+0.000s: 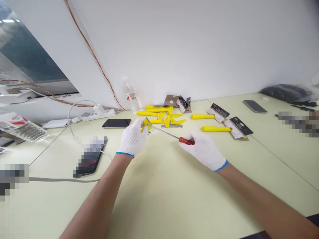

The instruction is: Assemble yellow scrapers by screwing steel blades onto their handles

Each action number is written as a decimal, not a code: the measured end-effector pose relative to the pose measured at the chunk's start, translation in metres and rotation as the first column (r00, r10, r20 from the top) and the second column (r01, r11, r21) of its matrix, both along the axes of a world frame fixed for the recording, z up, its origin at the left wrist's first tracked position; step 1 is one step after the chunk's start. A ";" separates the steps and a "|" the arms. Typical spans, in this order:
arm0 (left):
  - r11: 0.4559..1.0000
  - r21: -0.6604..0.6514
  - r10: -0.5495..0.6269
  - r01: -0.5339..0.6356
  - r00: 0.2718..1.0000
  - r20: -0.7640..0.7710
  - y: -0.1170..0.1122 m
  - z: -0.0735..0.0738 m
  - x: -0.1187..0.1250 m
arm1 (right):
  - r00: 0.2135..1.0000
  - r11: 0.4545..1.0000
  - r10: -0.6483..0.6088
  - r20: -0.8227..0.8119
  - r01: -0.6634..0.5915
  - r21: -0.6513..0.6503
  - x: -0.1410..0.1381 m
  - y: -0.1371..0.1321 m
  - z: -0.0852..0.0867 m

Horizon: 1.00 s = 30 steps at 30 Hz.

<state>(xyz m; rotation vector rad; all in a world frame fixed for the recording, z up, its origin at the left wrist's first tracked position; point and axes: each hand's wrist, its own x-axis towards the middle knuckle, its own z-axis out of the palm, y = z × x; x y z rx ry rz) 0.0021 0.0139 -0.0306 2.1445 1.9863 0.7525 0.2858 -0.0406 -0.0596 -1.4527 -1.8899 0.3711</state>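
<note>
My left hand [132, 139], in a white knit glove with a blue cuff, grips a small yellow scraper head [147, 123] with a dark metal edge. My right hand [205, 151], gloved alike, is closed around the red handle of a screwdriver [186, 141]. The long thin shaft points left, and its tip meets the yellow piece; whether it sits in a screw is too small to tell. Just beyond lie several yellow scraper parts [156, 121], with flat grey blades [178, 126] beside them. Small dark bits [150, 130] lie under the left fingers.
Two yellow-handled scrapers [216, 129] with card sleeves [238, 127] lie to the right. Opened cardboard packaging [171, 100] and a water bottle [131, 96] stand by the wall. Phones [116, 123] and a power strip [99, 114] with cables are leftward; another phone [254, 106] lies right.
</note>
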 end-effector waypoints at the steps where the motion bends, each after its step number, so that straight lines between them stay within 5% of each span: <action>1: 1.000 0.002 -0.002 0.002 1.000 0.002 0.000 0.000 0.000 | 1.000 0.999 -0.020 0.018 0.019 0.048 -0.001 0.001 -0.001; 7: 1.000 0.015 -0.005 0.005 1.000 0.004 0.000 -0.002 0.002 | 0.995 0.992 -0.041 0.092 0.029 0.122 0.003 0.003 -0.001; 13: 0.999 0.040 0.025 -0.024 1.000 -0.003 0.003 -0.004 0.001 | 0.992 0.991 -0.112 0.051 0.116 -0.066 0.019 0.000 -0.006; 16: 0.999 0.039 0.029 -0.029 1.000 -0.003 0.003 -0.005 0.000 | 0.998 0.992 -0.026 0.056 0.032 -0.121 0.017 -0.003 -0.007; 19: 0.999 0.034 0.004 -0.004 1.000 0.014 0.003 -0.006 -0.001 | 0.998 0.997 0.055 0.028 -0.054 -0.048 0.007 -0.004 -0.004; 25: 0.999 0.046 0.003 -0.004 1.000 0.028 0.003 -0.006 -0.003 | 0.999 0.997 0.026 0.038 -0.029 0.072 -0.004 0.000 0.006; 28: 0.999 0.051 -0.021 0.018 0.999 0.046 0.004 -0.006 -0.003 | 0.999 0.991 0.039 0.006 -0.038 -0.132 -0.001 0.000 0.013; 30: 0.998 0.053 -0.026 0.023 0.998 0.051 0.004 -0.006 -0.003 | 0.997 0.939 0.071 -0.036 -0.079 -0.335 0.002 -0.002 0.017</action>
